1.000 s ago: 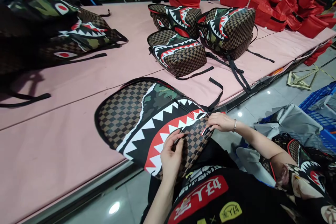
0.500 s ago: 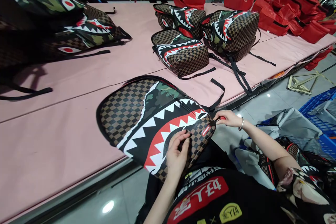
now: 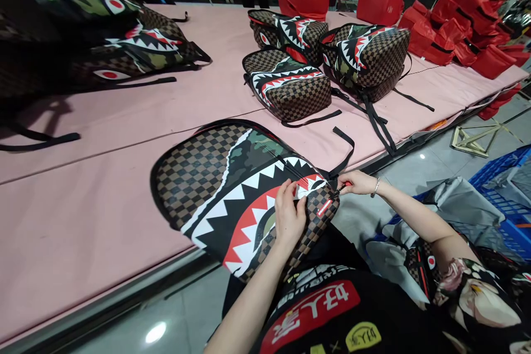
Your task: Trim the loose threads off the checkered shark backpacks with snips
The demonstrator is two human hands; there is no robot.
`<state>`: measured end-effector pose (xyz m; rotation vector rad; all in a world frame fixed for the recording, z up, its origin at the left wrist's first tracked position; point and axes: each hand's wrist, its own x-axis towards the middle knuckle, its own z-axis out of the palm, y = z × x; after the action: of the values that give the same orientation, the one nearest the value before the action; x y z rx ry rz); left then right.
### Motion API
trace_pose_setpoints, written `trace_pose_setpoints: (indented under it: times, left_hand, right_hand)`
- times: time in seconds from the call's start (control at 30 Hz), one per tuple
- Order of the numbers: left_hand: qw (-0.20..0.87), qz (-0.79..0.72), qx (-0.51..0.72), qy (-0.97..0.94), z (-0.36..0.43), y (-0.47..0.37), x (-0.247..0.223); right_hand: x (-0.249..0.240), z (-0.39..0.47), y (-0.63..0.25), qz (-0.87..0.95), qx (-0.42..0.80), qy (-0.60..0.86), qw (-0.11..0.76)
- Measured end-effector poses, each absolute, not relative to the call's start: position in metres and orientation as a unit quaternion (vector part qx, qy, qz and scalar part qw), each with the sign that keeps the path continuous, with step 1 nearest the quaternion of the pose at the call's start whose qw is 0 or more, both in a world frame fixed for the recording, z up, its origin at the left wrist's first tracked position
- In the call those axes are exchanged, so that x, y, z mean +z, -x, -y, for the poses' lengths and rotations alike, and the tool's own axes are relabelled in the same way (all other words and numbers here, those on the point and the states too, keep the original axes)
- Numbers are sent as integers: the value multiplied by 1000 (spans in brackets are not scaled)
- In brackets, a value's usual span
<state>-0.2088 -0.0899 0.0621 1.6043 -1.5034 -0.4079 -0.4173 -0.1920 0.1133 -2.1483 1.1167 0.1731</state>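
One backpack [image 3: 232,188] lies on the near edge of the table [image 3: 83,204], right in front of the person. Three more backpacks [image 3: 323,61] sit behind it, farther back. A pile of backpacks [image 3: 91,38] lies far left. Bags [image 3: 464,22] are heaped far right.

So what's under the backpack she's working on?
The shark-mouth backpack lies on the pink table, its near end overhanging the edge. Whatever sits directly beneath the backpack is covered.

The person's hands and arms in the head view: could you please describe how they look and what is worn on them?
Both forearms are bare, with no gloves on either the left hand or the right hand. The right wrist carries a thin silver-coloured bracelet. Near the shoulders, a black top with a red printed patch and a yellow badge shows.
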Motion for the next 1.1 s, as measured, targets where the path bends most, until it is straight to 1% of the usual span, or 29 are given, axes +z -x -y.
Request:
trace_pose_setpoints:
  times: [0.1, 0.27, 0.47, 0.53, 0.7, 0.8, 1.1]
  left_hand:
    - [428, 609, -194, -639, 86, 208, 62]
    - [461, 560, -225, -650, 68, 204, 66]
    - [489, 489, -242, -681, 43, 183, 74]
    - [494, 469, -243, -691, 36, 178, 75]
    - [505, 447, -241, -698, 28, 171, 74]
    - [509, 434, -245, -702, 25, 168, 74]
    - [523, 421, -235, -703, 20, 162, 75]
  right_hand:
    - [112, 193, 415, -426, 64, 839, 332]
    - [112, 193, 416, -432, 50, 841, 321]
    - [114, 196, 419, -429, 72, 830, 351]
    - [114, 197, 417, -417, 77, 831, 360]
    - [117, 195, 404, -403, 93, 844, 340]
    - [119, 195, 402, -395, 98, 846, 346]
    - [119, 200, 414, -425, 95, 833, 342]
